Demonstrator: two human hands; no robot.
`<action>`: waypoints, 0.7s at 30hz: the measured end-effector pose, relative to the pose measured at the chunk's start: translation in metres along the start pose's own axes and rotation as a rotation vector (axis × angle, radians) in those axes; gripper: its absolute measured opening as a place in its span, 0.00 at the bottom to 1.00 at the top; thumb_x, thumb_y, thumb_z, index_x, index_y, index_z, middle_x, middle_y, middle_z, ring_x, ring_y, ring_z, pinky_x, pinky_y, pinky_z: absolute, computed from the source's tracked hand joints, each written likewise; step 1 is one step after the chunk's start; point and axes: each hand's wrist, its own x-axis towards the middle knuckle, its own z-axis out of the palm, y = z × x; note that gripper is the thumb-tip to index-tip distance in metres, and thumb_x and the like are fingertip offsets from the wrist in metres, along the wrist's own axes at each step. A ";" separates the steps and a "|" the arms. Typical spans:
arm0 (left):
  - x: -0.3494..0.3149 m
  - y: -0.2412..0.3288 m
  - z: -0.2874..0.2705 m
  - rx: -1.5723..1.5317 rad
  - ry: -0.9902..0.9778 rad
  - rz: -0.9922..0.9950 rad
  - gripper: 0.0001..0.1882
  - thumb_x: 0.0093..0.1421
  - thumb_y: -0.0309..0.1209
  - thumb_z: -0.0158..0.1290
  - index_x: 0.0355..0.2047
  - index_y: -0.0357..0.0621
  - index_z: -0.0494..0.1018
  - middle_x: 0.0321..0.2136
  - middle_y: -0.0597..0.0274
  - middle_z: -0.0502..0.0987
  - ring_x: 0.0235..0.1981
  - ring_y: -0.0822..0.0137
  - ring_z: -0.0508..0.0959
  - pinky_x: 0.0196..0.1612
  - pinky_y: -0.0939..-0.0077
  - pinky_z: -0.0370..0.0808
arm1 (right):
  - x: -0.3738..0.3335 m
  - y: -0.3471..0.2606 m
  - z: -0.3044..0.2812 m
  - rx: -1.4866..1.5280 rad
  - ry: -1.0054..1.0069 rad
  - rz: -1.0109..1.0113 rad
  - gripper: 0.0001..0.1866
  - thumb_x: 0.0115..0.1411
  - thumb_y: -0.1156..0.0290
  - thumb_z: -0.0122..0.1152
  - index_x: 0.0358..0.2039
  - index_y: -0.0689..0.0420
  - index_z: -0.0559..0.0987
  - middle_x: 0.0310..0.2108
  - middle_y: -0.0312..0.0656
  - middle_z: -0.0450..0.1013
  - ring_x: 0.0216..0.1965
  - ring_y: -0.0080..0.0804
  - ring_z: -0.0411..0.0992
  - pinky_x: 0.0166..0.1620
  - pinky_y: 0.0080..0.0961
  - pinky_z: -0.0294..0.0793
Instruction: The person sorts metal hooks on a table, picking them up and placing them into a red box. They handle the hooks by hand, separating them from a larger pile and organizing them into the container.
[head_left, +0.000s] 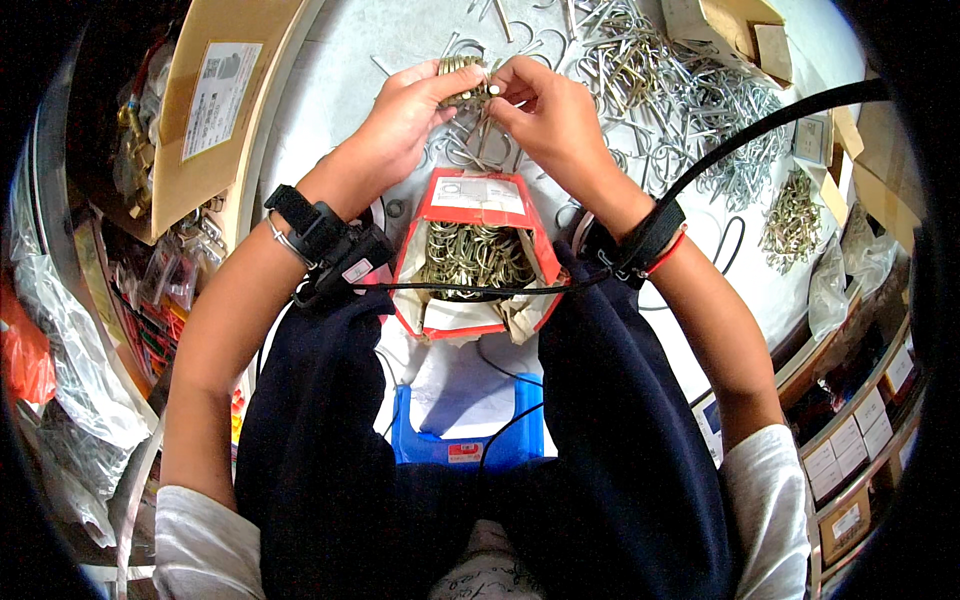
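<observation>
My left hand (410, 115) is closed around a row of brass-coloured metal hooks (460, 78), their curves lined up side by side. My right hand (553, 112) meets the right end of this bundle, thumb and fingertips pinched together; whatever lies between them is too small and covered to make out. Just below both hands, between my knees, an open red and white carton (437, 205) holds many more brass-coloured hooks (475, 258). Loose silver hooks (462, 150) lie on the pale floor beneath my fingers.
A big heap of silver hooks (735, 140) spreads at the far right, with a smaller brass-coloured pile (790, 225) beside it. Cardboard boxes (225, 90) stand at the left. A black cable (780, 110) arcs across the right. A blue plastic stool (425, 448) shows between my legs.
</observation>
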 end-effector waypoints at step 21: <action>-0.049 0.005 0.017 0.259 0.085 0.354 0.17 0.56 0.31 0.57 0.45 0.37 0.73 0.36 0.63 0.78 0.39 0.74 0.75 0.47 0.81 0.67 | -0.030 -0.026 -0.020 0.002 -0.053 -0.176 0.11 0.51 0.66 0.61 0.34 0.57 0.79 0.27 0.46 0.77 0.28 0.37 0.77 0.35 0.28 0.76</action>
